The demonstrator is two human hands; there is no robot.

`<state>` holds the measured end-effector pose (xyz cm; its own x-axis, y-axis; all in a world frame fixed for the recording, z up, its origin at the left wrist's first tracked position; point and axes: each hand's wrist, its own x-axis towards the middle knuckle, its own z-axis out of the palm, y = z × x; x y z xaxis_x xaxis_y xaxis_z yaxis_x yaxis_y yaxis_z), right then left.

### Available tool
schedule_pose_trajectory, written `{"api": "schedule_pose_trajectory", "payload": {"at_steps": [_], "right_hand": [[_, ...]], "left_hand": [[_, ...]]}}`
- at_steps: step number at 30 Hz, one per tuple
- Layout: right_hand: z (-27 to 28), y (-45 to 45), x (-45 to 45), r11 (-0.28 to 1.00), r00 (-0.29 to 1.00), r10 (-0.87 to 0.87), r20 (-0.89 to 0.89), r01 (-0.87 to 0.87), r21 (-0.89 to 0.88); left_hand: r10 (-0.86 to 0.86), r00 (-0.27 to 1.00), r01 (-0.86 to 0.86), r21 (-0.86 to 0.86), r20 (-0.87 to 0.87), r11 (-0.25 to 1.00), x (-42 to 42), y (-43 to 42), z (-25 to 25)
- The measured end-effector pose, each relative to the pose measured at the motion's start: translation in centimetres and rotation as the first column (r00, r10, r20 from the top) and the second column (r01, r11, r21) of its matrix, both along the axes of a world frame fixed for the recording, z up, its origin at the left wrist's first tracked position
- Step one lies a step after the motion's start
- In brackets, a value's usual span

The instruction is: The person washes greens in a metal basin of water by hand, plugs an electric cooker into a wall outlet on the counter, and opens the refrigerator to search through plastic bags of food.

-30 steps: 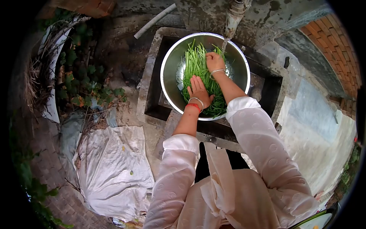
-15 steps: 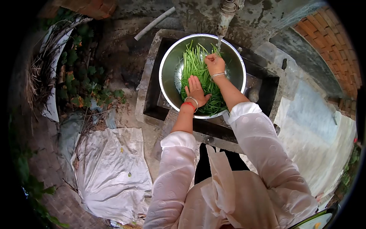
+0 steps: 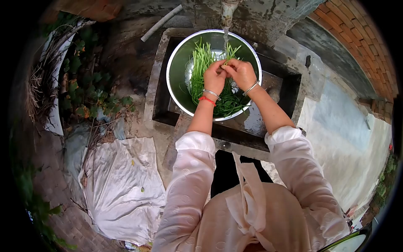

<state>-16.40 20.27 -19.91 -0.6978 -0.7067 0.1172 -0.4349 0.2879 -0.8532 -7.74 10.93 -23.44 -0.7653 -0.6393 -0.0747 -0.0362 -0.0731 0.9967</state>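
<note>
A large steel bowl (image 3: 173, 89) holds a heap of long, thin green chives (image 3: 201, 63), pale ends toward the tap. Over the heap, my left hand (image 3: 214, 78) and my right hand (image 3: 243, 74) meet with fingertips pinched together. A small bunch of chives (image 3: 231, 53) runs up from between them toward the stream. Both hands are closed at the fingers on these stalks; the exact grip is partly hidden by the knuckles. Water falls from the tap (image 3: 228, 12) into the bowl just beyond my hands.
The bowl stands in a stone sink (image 3: 157, 75) with a raised rim. A grey pipe (image 3: 161, 23) leans at the back left. Leafy plants (image 3: 96, 90) grow on the left. A white sheet (image 3: 121, 189) lies on the ground; a brick wall (image 3: 352, 42) rises at right.
My left hand has lifted off the chives, where it lay flat, and joined the right hand in a pinch. The right hand has turned inward. The whole view has shifted slightly.
</note>
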Motion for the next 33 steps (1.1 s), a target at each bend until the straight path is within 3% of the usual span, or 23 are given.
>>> {"api": "schedule_pose_trajectory", "payload": {"at_steps": [2,5,7,9,12,17,19,20,21,22,23,24,25,26,28,29,31,32,33], "right_hand": [[1.1,1.0,-0.3,1.000,0.990,-0.013,-0.141,0.012,-0.006],[2.1,1.9,-0.5,0.988,0.988,-0.148,0.039,0.150,-0.044],[3.5,2.5,-1.6,0.950,0.908,-0.196,0.370,0.269,-0.156],[4.7,3.1,-3.1,0.967,0.845,-0.107,0.525,0.212,-0.144],[7.2,4.3,-3.5,0.987,0.809,-0.031,0.588,0.118,-0.111],[15.7,12.7,-3.6,0.995,0.823,0.079,0.562,-0.103,0.011],[16.4,18.7,-5.6,0.987,0.818,0.159,0.553,-0.128,-0.094],[15.3,21.5,-6.8,0.991,0.780,0.131,0.612,-0.093,-0.094],[12.4,24.2,-8.0,0.992,0.737,-0.108,0.667,0.039,0.118],[8.3,27.1,-9.3,0.840,0.739,-0.420,0.527,0.097,0.534],[4.8,29.9,-10.1,0.535,0.830,-0.492,0.262,0.050,0.843],[2.3,32.7,-11.2,0.451,0.987,-0.160,-0.010,0.082,0.889],[-0.2,35.5,-12.3,0.347,0.924,0.185,-0.335,0.258,0.902],[4.5,30.2,-10.2,0.521,0.932,-0.178,-0.315,0.361,0.773],[9.7,23.6,-8.1,0.601,0.890,-0.122,-0.440,0.419,0.680],[10.5,20.7,-7.3,0.717,0.876,-0.163,-0.453,0.421,0.556],[8.8,15.6,-6.0,0.927,0.966,-0.260,0.011,0.246,0.284],[8.2,12.7,-4.8,0.972,0.963,-0.188,0.195,0.154,0.178],[6.8,10.2,-3.9,0.992,0.960,-0.099,0.262,0.075,0.101]], "left_hand": [[-0.064,0.995,0.058,0.072,0.081,0.996,-0.1,0.1,0.2],[-0.092,0.983,0.079,0.083,0.161,0.993,-0.2,-0.1,0.8],[-0.088,0.977,0.067,0.110,0.194,0.992,0.2,-0.6,0.9],[-0.088,0.981,0.064,0.146,0.172,0.987,0.6,-0.9,0.7],[-0.076,0.984,0.051,0.156,0.159,0.986,0.8,-1.0,0.7],[-0.055,0.993,0.030,0.220,0.109,0.975,1.0,-1.3,0.2],[-0.061,0.994,0.037,0.245,0.093,0.969,0.9,-1.9,-0.1],[-0.061,0.993,0.033,0.259,0.099,0.965,1.1,-2.1,0.0],[-0.061,0.992,0.029,0.274,0.110,0.961,1.4,-2.2,0.1],[-0.063,0.995,0.035,0.306,0.083,0.951,1.4,-2.3,0.0],[-0.068,0.991,0.032,0.283,0.116,0.958,1.3,-2.6,0.1],[-0.059,0.987,0.020,0.256,0.147,0.966,1.2,-3.0,0.3],[-0.066,0.979,0.017,0.243,0.195,0.970,1.7,-2.8,0.2],[-0.048,0.980,0.004,0.224,0.193,0.975,1.7,-2.6,0.6],[-0.001,0.981,-0.050,0.258,0.192,0.965,1.5,-2.2,0.2],[0.019,0.983,-0.069,0.272,0.183,0.960,1.0,-2.1,0.1],[0.047,0.982,-0.099,0.284,0.182,0.954,0.4,-1.8,-0.2],[0.055,0.982,-0.107,0.296,0.181,0.949,0.5,-1.7,-0.1],[0.061,0.981,-0.116,0.307,0.182,0.945,0.6,-1.7,-0.1]]}}
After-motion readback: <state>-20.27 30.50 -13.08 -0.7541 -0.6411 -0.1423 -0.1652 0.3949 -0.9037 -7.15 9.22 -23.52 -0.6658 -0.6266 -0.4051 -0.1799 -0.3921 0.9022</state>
